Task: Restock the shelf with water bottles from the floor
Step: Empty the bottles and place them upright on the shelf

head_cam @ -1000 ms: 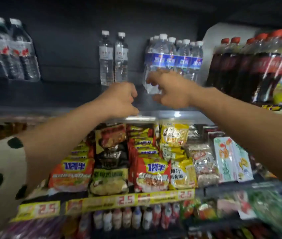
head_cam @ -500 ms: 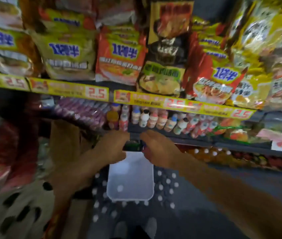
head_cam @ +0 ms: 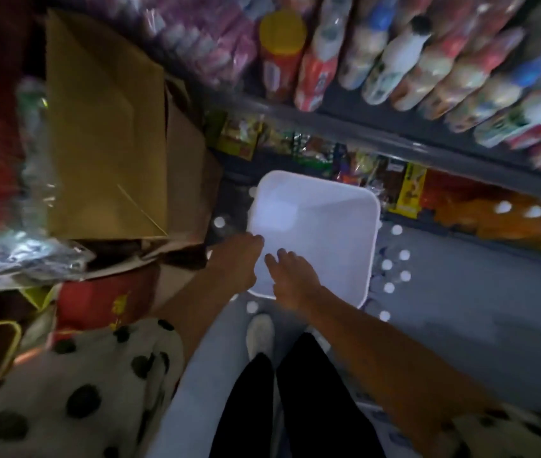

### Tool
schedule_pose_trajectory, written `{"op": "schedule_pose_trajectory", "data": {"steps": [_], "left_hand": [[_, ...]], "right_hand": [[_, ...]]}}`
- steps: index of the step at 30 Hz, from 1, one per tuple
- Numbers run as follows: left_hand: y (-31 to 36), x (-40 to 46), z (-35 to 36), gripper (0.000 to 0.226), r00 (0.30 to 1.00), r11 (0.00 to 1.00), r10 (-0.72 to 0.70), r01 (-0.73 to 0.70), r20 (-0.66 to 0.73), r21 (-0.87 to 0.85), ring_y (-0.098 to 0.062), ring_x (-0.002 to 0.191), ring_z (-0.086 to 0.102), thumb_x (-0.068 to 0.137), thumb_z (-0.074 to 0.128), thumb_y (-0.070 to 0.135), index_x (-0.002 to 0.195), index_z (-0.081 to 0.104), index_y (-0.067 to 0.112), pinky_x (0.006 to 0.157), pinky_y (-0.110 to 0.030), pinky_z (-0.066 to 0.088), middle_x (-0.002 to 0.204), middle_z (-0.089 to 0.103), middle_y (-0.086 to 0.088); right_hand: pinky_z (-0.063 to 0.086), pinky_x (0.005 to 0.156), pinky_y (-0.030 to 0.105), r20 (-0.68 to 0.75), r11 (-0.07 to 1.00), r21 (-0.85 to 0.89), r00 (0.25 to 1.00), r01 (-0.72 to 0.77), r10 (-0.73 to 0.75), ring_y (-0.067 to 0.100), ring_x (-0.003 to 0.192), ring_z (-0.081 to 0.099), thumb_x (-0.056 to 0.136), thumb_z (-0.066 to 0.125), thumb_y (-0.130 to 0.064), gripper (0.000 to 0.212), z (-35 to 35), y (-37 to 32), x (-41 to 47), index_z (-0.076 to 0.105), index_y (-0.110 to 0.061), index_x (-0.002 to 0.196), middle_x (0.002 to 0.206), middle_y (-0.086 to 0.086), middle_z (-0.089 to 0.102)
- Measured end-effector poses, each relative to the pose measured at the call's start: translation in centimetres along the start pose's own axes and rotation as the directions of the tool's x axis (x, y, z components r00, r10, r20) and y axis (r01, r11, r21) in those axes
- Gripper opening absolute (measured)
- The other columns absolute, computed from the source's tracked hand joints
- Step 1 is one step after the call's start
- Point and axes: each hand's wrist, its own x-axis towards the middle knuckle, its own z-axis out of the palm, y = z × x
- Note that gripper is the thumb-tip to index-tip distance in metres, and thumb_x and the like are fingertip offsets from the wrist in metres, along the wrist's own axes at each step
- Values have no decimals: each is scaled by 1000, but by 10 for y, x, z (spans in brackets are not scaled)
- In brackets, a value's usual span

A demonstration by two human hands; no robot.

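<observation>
I look straight down at the floor. Water bottles stand there, seen as white caps (head_cam: 394,266) right of a white square tub (head_cam: 373,233); single caps (head_cam: 219,222) show at its left and near side. My left hand (head_cam: 239,259) and my right hand (head_cam: 292,277) reach down side by side over the tub's near edge, fingers pointing down and holding nothing. Motion blur hides whether the fingertips touch the tub. The upper shelf is out of view.
A brown cardboard box (head_cam: 104,127) and a red carton (head_cam: 97,302) crowd the left. Low shelves with small drink bottles (head_cam: 404,54) and snack packs (head_cam: 312,153) run across the top right. Grey floor (head_cam: 477,292) lies to the right. My white shoe (head_cam: 259,335) stands just below the tub.
My view has swung from the top shelf down to the floor. Both hands left the shelved bottles and dropped to the white tub.
</observation>
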Motion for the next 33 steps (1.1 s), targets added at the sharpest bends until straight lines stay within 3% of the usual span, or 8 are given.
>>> {"op": "schedule_pose_trajectory", "data": {"steps": [9, 15, 18, 21, 25, 28, 31, 33], "left_hand": [[-17, 3, 12, 46, 996, 997, -47, 42, -74, -69, -27, 118, 50, 85, 60, 10, 129, 48, 11, 95, -36, 45, 131, 50, -9], [0, -37, -48, 64, 996, 953, 74, -87, -56, -290, -28, 132, 39, 83, 68, 7, 140, 39, 10, 108, -36, 34, 143, 41, -11], [28, -66, -103, 82, 975, 920, 207, -220, -74, -324, -24, 141, 27, 79, 77, 14, 146, 30, 10, 114, -27, 22, 153, 30, -8], [70, -102, -165, 80, 914, 839, 380, -405, -141, -364, -23, 131, 44, 69, 84, 12, 138, 45, 10, 106, -28, 35, 143, 46, -6], [121, -151, -234, 44, 825, 737, 490, -565, -283, -371, -22, 97, 67, 63, 79, 25, 103, 65, 20, 82, -47, 55, 102, 71, -5], [162, -196, -284, 42, 747, 631, 543, -665, -385, -399, -15, 96, 69, 65, 82, 19, 102, 64, 28, 82, -39, 56, 98, 73, 5], [198, -240, -326, 47, 657, 557, 595, -752, -463, -352, -3, 92, 68, 68, 85, 12, 105, 62, 29, 77, -25, 53, 96, 72, 14], [222, -267, -350, 49, 592, 504, 627, -804, -506, -314, -7, 93, 68, 68, 85, 10, 109, 61, 25, 77, -26, 54, 97, 72, 12]], "right_hand": [[49, 94, 34, -47, 998, -17, 997, 57, -58, 28, 106, 61, 92, 58, -18, 43, 5, 14, 19, 43, -10, 132, 121, 14, 55], [47, 87, 36, -94, 990, 111, 993, 85, -75, 28, 98, 59, 91, 56, -30, 42, -117, 32, -56, 44, -11, 125, 112, 11, 56], [40, 71, 33, -201, 982, 120, 972, 146, -120, 23, 81, 51, 88, 59, -29, 30, -205, 42, -120, 49, -8, 107, 94, 8, 54], [36, 60, 34, -373, 966, 125, 913, 227, -166, 22, 69, 49, 83, 59, -26, 21, -303, 41, -199, 53, -7, 89, 79, 5, 53], [35, 56, 24, -577, 964, 91, 803, 250, -153, 13, 61, 45, 78, 64, -21, 14, -413, 30, -309, 53, -13, 82, 70, 1, 53], [34, 55, 24, -706, 978, 72, 703, 196, -89, 12, 60, 41, 78, 66, -16, 15, -467, 17, -384, 56, -6, 82, 67, 5, 51], [38, 57, 30, -809, 983, 121, 587, 137, 18, 7, 62, 43, 73, 61, -28, 19, -504, 6, -446, 56, -12, 80, 67, -2, 52], [42, 58, 34, -859, 985, 140, 507, 104, 68, 9, 63, 48, 74, 62, -39, 24, -522, 1, -484, 55, -17, 82, 69, -1, 57]]}}
